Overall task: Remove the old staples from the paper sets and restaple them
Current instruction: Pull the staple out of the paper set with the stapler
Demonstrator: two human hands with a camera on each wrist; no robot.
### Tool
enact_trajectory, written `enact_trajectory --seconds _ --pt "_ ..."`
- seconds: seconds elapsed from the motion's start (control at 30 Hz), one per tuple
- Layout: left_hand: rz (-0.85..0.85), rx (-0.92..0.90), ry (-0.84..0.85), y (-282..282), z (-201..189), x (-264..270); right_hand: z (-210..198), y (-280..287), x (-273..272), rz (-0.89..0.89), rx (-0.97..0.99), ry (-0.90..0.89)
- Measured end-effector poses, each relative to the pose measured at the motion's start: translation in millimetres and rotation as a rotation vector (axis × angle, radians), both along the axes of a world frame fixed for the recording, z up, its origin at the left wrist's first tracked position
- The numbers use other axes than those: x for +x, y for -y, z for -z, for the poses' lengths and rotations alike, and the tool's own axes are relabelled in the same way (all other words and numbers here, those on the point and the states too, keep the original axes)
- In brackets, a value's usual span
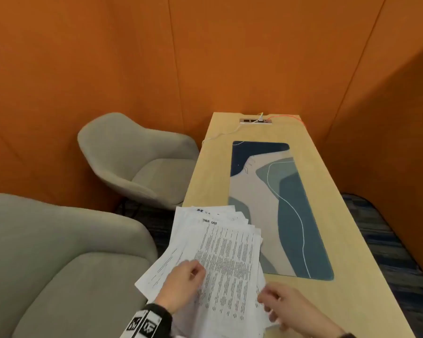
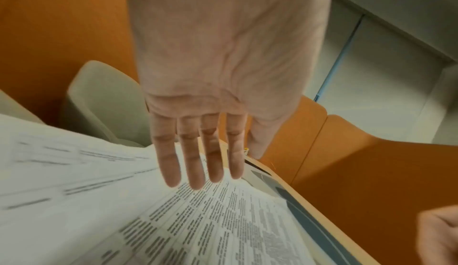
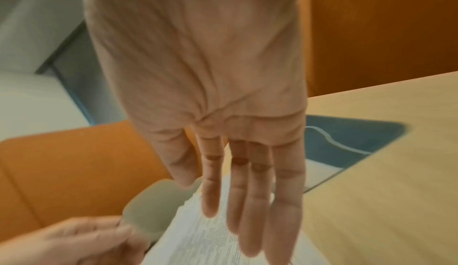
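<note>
A loose fan of printed paper sets (image 1: 225, 245) lies on the near left corner of the wooden table (image 1: 347, 240), with some sheets overhanging its left edge. My left hand (image 1: 188, 276) rests on the left part of the pile. In the left wrist view its fingers (image 2: 215, 167) are straight over the printed sheets (image 2: 198, 220). My right hand (image 1: 274, 301) is at the pile's right edge near the table's front. In the right wrist view that hand (image 3: 213, 200) stretches flat above the papers (image 3: 205, 236). No staple shows on the sheets.
A blue and grey desk mat (image 1: 291, 203) covers the table's middle. A power socket (image 1: 255, 121) with white and orange cables sits at the far end. Two grey armchairs (image 1: 137, 162) (image 1: 59, 264) stand to the left. Orange walls enclose the booth.
</note>
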State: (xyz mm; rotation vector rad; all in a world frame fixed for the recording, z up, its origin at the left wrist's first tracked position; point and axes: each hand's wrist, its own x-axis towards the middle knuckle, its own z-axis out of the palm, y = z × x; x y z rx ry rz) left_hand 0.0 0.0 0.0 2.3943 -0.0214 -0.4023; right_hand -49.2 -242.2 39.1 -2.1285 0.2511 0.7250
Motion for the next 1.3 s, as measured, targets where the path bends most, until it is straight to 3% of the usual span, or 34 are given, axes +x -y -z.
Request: enact_trajectory --seconds 0.13,0.27,0.4,0.47,0.63,0.77,0.97,1.13,1.2,1.3 --pt "-0.003 0.162 -0.047 3.4 22.6 43.8 20.7 -26.0 48.0 -0.072 -0.177 0.020" --pt "-0.032 0.478 -0.099 -8.0 41.7 63.6 46.8 -38.1 64.7 -0.012 -0.246 0.045" --pt "-0.062 0.517 -0.110 -11.2 47.8 67.8 64.9 -41.8 73.0 0.090 -0.281 0.037" --pt "-0.089 0.522 -0.113 -11.2 50.1 67.2 68.9 -43.0 71.3 0.056 -0.322 0.052" --pt "-0.205 0.405 -0.124 -17.9 52.6 61.2 74.2 -47.6 55.8 0.173 -0.282 0.109" --pt "-0.256 0.406 -0.109 -21.2 47.5 46.5 76.4 -56.0 35.2 0.285 -0.222 0.314" --pt "-0.254 0.395 -0.045 -32.6 40.7 30.4 74.0 -56.6 14.7 0.386 -0.169 0.515" --pt "-0.190 0.366 0.076 -45.7 38.9 17.6 77.6 -41.6 -9.9 0.424 -0.270 0.638" --pt "-0.168 0.267 0.116 -47.7 37.8 13.5 77.3 -31.9 -20.5 0.490 -0.148 0.651" --pt "-0.179 -0.015 0.180 -45.2 29.7 6.2 74.5 -19.0 -36.2 0.580 0.222 0.546"
